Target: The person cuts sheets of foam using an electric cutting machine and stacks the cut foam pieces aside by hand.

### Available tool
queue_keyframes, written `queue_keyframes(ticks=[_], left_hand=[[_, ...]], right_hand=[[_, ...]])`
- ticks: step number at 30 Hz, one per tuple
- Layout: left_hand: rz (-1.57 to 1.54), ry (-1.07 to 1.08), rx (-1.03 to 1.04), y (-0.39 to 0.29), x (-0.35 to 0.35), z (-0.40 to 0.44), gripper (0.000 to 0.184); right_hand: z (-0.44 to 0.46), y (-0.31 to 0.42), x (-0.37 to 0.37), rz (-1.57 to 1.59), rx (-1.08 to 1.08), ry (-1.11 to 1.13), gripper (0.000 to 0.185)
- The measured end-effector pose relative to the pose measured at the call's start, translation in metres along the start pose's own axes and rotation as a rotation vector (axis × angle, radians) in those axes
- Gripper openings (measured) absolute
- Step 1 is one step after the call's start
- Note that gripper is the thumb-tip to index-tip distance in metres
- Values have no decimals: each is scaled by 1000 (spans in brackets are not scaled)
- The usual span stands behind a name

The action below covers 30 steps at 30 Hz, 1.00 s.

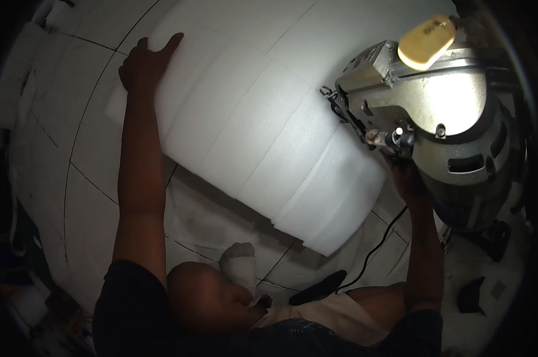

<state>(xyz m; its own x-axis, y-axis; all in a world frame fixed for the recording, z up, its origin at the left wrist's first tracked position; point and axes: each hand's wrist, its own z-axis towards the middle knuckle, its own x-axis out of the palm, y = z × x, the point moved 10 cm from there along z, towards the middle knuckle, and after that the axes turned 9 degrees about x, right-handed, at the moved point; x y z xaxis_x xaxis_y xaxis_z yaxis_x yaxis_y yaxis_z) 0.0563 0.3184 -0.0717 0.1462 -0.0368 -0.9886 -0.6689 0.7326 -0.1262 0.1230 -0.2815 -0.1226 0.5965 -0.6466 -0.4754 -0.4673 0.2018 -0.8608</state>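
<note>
A stack of white foam sheets [245, 125] spreads across the floor in front of me, with thin lines between its strips. At its far left edge lies my left hand [144, 65], thumb and fingers spread apart, touching the foam. My right hand [404, 178] reaches to the near right end of the foam, close under a grey metal machine [394, 89]. The machine's body hides most of those fingers, so what they hold cannot be made out. A yellowish oval piece [426, 43] sits on top of the machine.
Pale floor tiles [96, 137] with dark joints lie around the foam. A black cord [373, 250] runs over the floor between the foam and my right arm, near a dark elongated object [319, 287]. A small dark piece [471, 296] lies at right.
</note>
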Motion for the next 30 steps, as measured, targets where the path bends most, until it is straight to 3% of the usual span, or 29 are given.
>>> queue_keyframes(ticks=[2, 4, 5, 6, 8, 10, 12, 13, 14, 16, 17, 18, 21, 27, 30], left_hand=[[-13, 12, -4, 1, 1, 3, 107], [-27, 35, -11, 0, 4, 4, 107], [-45, 58, -31, 1, 6, 5, 106], [-63, 83, -55, 5, 8, 6, 106], [-50, 75, -57, 8, 7, 7, 105], [-37, 65, -45, 12, 8, 11, 105], [-74, 65, -62, 21, 13, 17, 105], [-90, 67, -57, 21, 15, 21, 105], [-96, 75, -63, 25, 15, 23, 105], [-98, 84, -88, 38, 15, 20, 105], [-91, 72, -83, 39, 14, 20, 105], [-77, 59, -68, 38, 11, 21, 105], [-87, 74, -88, 37, 14, 16, 105], [-73, 62, -71, 25, 5, 11, 105], [-52, 51, -63, 17, 2, 5, 105]], right_hand=[[-1, 7, 1, -62, -43, 64, 55], [-3, 2, 9, 426, 88, 529, 61], [15, -30, -40, 722, 251, -43, 57], [16, -35, -46, 715, 250, -41, 57], [20, -66, -69, 1228, 401, -73, 51], [16, -63, -52, 1040, 443, -26, 45], [9, -30, -26, 804, 212, 43, 45], [5, -31, -16, 740, 227, 238, 47], [4, -33, -18, 726, 226, 236, 47], [4, -46, -48, 516, 290, -116, 50], [5, -55, -58, 780, 343, -177, 47], [8, -59, -60, 839, 350, -118, 47], [14, -51, -48, 740, 295, 70, 47], [18, -57, -54, 745, 335, 10, 47], [21, -59, -62, 781, 335, 121, 47]])
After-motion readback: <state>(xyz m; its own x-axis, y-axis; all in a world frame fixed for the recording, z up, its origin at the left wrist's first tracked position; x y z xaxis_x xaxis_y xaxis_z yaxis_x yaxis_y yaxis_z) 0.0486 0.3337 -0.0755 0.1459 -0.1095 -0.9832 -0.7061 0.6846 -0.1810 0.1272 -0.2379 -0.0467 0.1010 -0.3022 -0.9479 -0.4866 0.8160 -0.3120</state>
